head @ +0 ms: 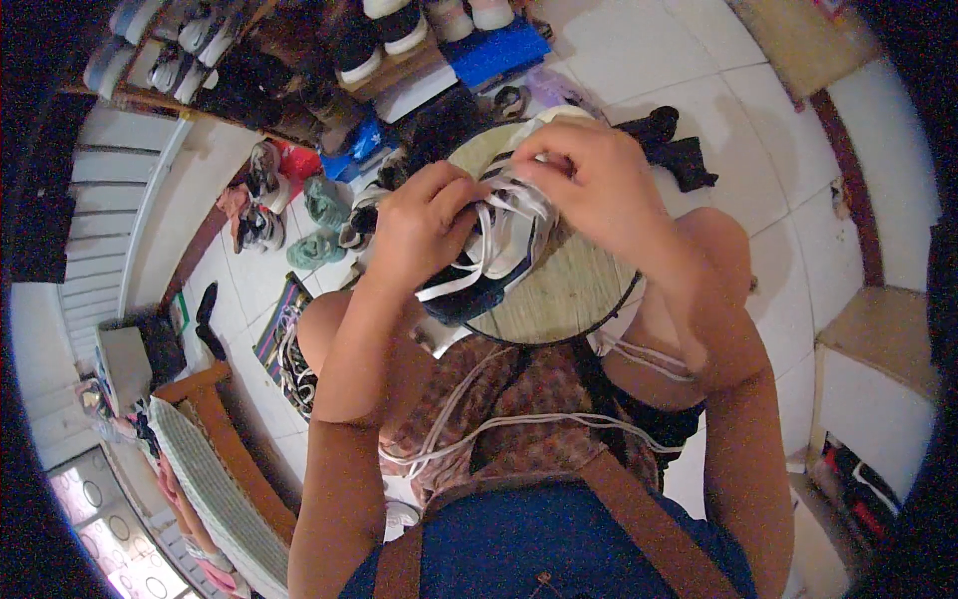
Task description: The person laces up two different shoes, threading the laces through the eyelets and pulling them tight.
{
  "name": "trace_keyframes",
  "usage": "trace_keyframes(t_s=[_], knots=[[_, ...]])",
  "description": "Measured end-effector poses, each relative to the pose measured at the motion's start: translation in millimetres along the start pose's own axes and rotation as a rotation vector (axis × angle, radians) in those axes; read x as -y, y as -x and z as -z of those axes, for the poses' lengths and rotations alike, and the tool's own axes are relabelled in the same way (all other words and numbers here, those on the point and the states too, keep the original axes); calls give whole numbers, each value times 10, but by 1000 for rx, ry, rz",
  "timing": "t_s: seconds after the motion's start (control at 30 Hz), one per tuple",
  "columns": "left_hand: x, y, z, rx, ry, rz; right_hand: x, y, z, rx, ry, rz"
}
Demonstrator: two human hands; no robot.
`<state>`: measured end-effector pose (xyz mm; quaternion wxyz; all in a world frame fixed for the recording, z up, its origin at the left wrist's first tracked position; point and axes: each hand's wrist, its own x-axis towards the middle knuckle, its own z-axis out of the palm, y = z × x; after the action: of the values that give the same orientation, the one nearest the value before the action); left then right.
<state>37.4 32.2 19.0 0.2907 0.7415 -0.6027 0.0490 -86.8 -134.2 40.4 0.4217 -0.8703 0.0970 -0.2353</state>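
A white and dark sneaker [513, 243] lies on a round wooden stool top [576, 288], its white shoelaces [490, 247] partly loose and looped over it. My left hand [430, 217] is at the left side of the laces with its fingers pinched together on them. My right hand [587, 161] is at the far right side of the shoe, thumb and fingers bent close to the laces; whether it grips a lace is hard to tell. More long white laces [516, 421] lie across my lap. A dark piece [460, 299] sits under the near end of the shoe.
Shoe shelves [299, 82] and a blue shoebox [498, 52] stand at the far left and centre. Green shoes [318, 251] and other pairs rest on the tiled floor. Black socks or cloth [677, 150] lie right of the stool. A wooden bench [239, 449] is at left.
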Motion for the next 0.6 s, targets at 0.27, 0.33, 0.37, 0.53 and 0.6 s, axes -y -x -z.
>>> trace_keyframes(t_s=[0.27,0.33,0.37,0.53,0.6], knots=[[-54,14,-1,-52,-110,-247,-211,93,-11,210,88,-68],[-126,10,34,-14,-153,-315,-366,73,151,235,115,-132],[-160,13,29,-25,-168,-347,-426,61,222,260,137,-197],[-295,50,58,10,-186,-410,-613,39,347,250,386,-334],[-302,46,6,-1,-167,-431,-654,75,277,237,400,-313]])
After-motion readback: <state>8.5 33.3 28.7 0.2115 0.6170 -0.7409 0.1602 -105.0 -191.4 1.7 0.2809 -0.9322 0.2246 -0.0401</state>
